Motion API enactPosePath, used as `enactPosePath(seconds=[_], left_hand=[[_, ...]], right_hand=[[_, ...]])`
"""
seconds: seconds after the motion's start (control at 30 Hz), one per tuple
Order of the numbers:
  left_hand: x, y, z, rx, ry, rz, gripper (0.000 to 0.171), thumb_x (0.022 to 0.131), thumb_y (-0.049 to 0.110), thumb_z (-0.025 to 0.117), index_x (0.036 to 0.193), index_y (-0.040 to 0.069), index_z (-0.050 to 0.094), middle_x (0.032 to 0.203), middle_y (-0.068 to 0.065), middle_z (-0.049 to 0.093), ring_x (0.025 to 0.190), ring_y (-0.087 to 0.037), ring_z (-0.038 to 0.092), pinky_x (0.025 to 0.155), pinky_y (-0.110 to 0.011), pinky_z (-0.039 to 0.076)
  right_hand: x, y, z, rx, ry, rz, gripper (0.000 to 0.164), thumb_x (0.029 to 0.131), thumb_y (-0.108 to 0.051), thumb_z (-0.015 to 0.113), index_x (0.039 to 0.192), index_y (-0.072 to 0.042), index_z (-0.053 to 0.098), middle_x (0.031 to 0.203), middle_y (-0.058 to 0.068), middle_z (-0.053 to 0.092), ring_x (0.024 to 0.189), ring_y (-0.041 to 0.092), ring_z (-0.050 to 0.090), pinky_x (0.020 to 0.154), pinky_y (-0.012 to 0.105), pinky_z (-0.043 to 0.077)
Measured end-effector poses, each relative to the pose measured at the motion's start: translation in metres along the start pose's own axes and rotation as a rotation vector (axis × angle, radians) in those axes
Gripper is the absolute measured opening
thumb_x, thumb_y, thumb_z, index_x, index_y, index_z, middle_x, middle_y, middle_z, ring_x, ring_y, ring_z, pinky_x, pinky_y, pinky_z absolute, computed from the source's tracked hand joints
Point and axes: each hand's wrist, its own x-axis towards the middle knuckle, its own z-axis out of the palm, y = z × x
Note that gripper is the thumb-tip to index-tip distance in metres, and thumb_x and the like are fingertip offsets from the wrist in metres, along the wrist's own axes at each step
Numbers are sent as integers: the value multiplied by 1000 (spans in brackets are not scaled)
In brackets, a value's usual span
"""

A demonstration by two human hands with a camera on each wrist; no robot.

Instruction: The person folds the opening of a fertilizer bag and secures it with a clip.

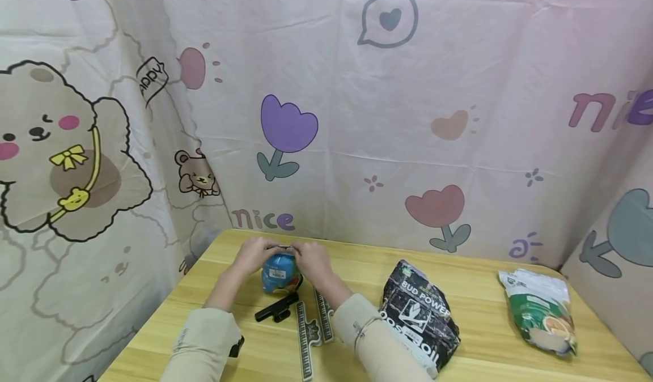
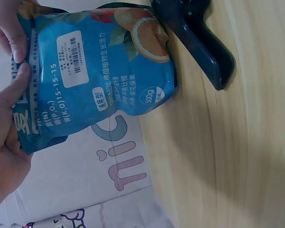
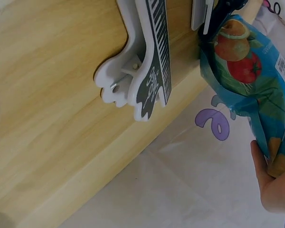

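A blue 500g fertilizer bag [image 2: 92,90] printed with oranges and a tomato stands near the far left of the table. My left hand [image 1: 255,255] pinches one side of its top edge, thumb on the front face. At the other side of that edge my right hand [image 1: 312,260] grips the bag, the two thumbs close together in the left wrist view. Just in front of the bag lies a black sealing clip [image 1: 277,307]. Two white clips with piano-key stripes lie nearer me, a long one [image 1: 305,342] and another [image 1: 323,315] partly under my right forearm.
A black "Bud Power" soil bag [image 1: 420,317] lies right of my right arm. Farther right is a green and white bag [image 1: 543,314] with an orange fruit picture. A printed cloth [image 1: 357,115] hangs behind the wooden table [image 1: 479,280].
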Motion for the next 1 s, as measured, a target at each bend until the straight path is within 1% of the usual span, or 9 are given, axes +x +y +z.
enactPosePath(seconds=[0.1,0.17,0.27,0.37,0.47,0.57,0.77,0.93,1.0], left_hand=[[1,0,-1,-30,-24,-21,15,88,14,62,96,6,72,92,-8,68,84,-25,63,76,-42,49],[1,-2,-5,-76,-69,-24,19,90,17,59,100,5,71,95,-9,68,87,-25,62,77,-42,49],[2,-6,-12,-153,-153,-9,27,94,22,54,107,3,68,101,-11,66,92,-26,61,80,-43,48],[2,-8,-15,-178,-192,-1,29,95,22,52,108,1,67,103,-12,65,92,-26,61,80,-43,48],[3,-7,-12,-154,-171,-5,27,94,20,53,106,0,68,99,-12,66,90,-26,61,79,-42,48],[3,-8,-12,-170,-162,-10,28,94,22,53,106,1,68,100,-12,66,90,-26,61,79,-42,48],[-6,-22,-13,-311,-99,-95,30,94,21,53,111,-1,65,110,-16,62,102,-32,57,86,-46,44],[-9,-28,-10,-381,-61,-109,33,95,23,51,113,-3,63,113,-19,60,106,-35,54,88,-48,43],[-8,-30,-8,-394,-35,-128,35,94,27,53,111,-1,64,112,-18,61,104,-33,56,88,-47,44]], right_hand=[[0,1,-1,17,-23,-6,20,93,-26,54,95,-15,71,73,-2,66,55,10,56,48,22,43],[2,3,-3,54,-78,-15,23,95,-26,51,99,-13,70,73,-2,65,54,9,53,49,22,42],[4,9,-7,164,-178,-22,26,97,-24,46,105,-10,67,74,-1,63,56,8,51,53,23,41],[4,14,-10,258,-203,-30,24,97,-19,47,105,-8,66,76,0,63,58,8,49,56,22,41],[2,17,-10,309,-163,-42,21,96,-15,49,101,-6,67,83,4,66,59,7,49,56,20,42],[1,19,-12,363,-178,-35,23,96,-15,48,103,-4,67,86,5,66,59,8,51,56,20,42],[0,29,-15,412,-239,8,25,96,-18,49,104,-3,68,82,3,65,62,8,51,59,23,42],[-2,31,-16,401,-216,-7,25,96,-18,49,100,-2,69,69,3,61,51,7,42,54,22,39],[-3,31,-16,399,-207,5,25,96,-18,49,101,-3,68,68,3,61,51,10,44,54,24,41]])
